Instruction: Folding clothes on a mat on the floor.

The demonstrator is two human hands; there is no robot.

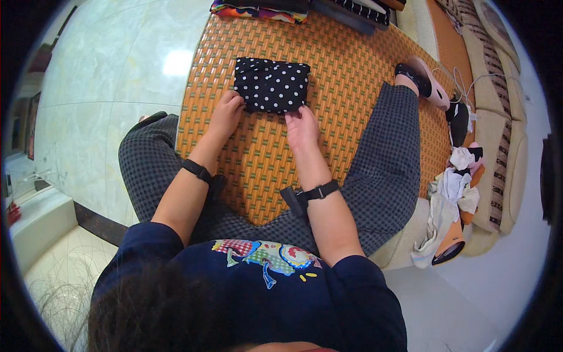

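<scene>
A black cloth with white polka dots (272,86), folded into a compact rectangle, lies on a woven mat (259,163) in front of me. My left hand (227,113) pinches its near left corner between thumb and fingers. At the near right edge, my right hand (302,127) is turned partly palm up, its fingertips gripping the fabric there. The cloth's underside and the fingertips beneath it are hidden.
Folded patterned clothes (259,11) and dark folded garments (358,13) are stacked at the mat's far end. My bent leg in checked trousers (387,149) borders the right side. Beyond it are a white cable (459,83) and a heap of loose clothing (453,189).
</scene>
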